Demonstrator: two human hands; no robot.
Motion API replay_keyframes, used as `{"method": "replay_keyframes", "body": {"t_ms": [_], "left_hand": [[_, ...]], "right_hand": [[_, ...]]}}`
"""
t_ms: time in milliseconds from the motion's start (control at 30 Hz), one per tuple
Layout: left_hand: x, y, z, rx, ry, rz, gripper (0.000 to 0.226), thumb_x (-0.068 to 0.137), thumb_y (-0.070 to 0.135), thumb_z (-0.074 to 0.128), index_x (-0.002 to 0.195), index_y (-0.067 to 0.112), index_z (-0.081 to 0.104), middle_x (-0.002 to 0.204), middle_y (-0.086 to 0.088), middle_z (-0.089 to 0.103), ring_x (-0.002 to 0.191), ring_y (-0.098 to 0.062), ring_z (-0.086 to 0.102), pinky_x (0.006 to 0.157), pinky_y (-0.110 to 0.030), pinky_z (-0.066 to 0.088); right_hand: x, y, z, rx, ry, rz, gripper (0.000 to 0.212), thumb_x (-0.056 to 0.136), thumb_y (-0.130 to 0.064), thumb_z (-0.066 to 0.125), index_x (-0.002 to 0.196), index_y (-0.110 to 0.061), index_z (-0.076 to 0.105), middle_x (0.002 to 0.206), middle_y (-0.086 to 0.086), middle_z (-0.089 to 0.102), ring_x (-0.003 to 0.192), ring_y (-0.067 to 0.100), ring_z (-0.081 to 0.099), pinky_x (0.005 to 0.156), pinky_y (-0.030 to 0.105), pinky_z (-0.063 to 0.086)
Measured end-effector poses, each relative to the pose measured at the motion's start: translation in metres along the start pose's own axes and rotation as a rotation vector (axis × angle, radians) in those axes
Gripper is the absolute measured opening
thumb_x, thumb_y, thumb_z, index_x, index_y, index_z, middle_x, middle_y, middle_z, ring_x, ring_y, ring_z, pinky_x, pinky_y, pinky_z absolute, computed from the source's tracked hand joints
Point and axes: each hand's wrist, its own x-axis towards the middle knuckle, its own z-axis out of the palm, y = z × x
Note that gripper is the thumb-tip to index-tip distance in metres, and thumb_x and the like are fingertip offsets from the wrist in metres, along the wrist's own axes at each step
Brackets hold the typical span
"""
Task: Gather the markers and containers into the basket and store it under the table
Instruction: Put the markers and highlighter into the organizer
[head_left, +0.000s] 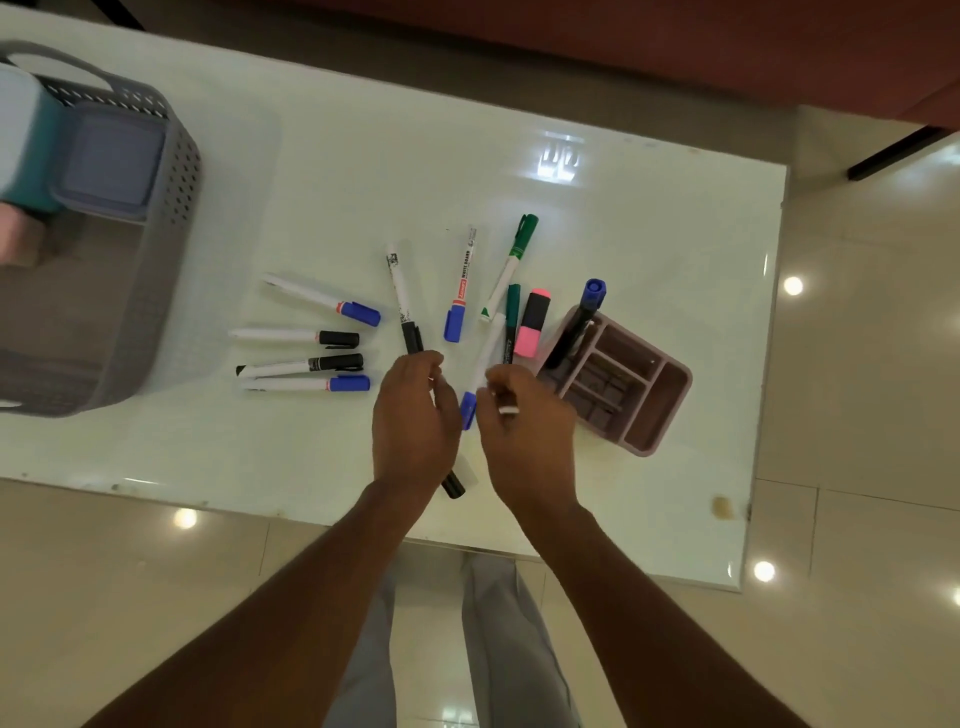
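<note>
Two markers were held just above the white table (623, 218): a black-capped marker (453, 484) was gripped in the curled fingers of the left hand (415, 415), a blue-capped marker (468, 408) pinched by the right hand (527, 431). Around them other markers (322, 300) were strewn; the grey basket (176, 171) was set far left.

Glossy beige floor tiles (872, 395)

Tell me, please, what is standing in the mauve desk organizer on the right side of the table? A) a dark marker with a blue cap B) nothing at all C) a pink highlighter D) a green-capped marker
A: a dark marker with a blue cap leans upright in a corner compartment of the mauve organizer, while the pink highlighter and the green-capped marker lie flat on the table beside it.
</note>
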Motion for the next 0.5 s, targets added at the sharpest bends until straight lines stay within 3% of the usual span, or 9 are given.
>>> {"method": "replay_keyframes", "body": {"t_ms": [100, 167, 267, 400, 500], "left_hand": [[0.011, -0.009, -0.007, 0.041, 0.006, 0.057, 0.025, 0.096, 0.01, 0.052, 0.12, 0.008, 0.061, 0.114, -0.009, 0.065, 0.102, -0.021, 0.062, 0.089, -0.036, 0.054], [0.021, -0.014, -0.011, 0.069, -0.006, 0.09, 0.025, 0.096, 0.008, 0.05, 0.119, 0.007, 0.061, 0.114, -0.01, 0.062, 0.1, -0.022, 0.062, 0.087, -0.034, 0.053], [0.034, -0.015, -0.016, 0.083, -0.053, 0.116, 0.019, 0.097, 0.012, 0.048, 0.111, 0.008, 0.06, 0.11, -0.01, 0.056, 0.087, -0.021, 0.059, 0.075, -0.03, 0.048], [0.052, -0.014, -0.021, 0.194, -0.116, 0.127, 0.017, 0.094, 0.018, 0.055, 0.106, 0.006, 0.052, 0.106, -0.013, 0.052, 0.072, -0.018, 0.047, 0.063, -0.029, 0.037], [0.061, -0.021, -0.025, 0.182, -0.138, 0.081, 0.021, 0.092, 0.018, 0.056, 0.104, 0.004, 0.047, 0.104, -0.015, 0.053, 0.068, -0.02, 0.045, 0.059, -0.031, 0.034]], "right_hand": [[0.029, -0.018, 0.02, -0.041, -0.021, -0.034, 0.027, 0.095, -0.013, 0.058, 0.123, -0.015, 0.06, 0.119, 0.002, 0.064, 0.104, 0.015, 0.062, 0.095, 0.03, 0.051], [0.047, -0.028, 0.032, -0.117, -0.03, -0.056, 0.023, 0.095, -0.01, 0.056, 0.118, -0.012, 0.058, 0.111, 0.006, 0.064, 0.097, 0.019, 0.061, 0.085, 0.029, 0.051], [0.071, -0.037, 0.043, -0.303, -0.022, -0.029, 0.018, 0.098, -0.017, 0.05, 0.114, -0.01, 0.052, 0.099, 0.008, 0.061, 0.081, 0.019, 0.054, 0.065, 0.027, 0.039], [0.087, -0.038, 0.056, -0.412, -0.021, -0.028, 0.019, 0.094, -0.013, 0.053, 0.111, -0.009, 0.045, 0.09, 0.009, 0.059, 0.083, 0.026, 0.063, 0.06, 0.032, 0.044], [0.088, -0.049, 0.064, -0.345, -0.037, 0.008, 0.02, 0.091, -0.005, 0.05, 0.109, -0.008, 0.045, 0.092, 0.011, 0.059, 0.082, 0.028, 0.062, 0.062, 0.035, 0.05]]}}
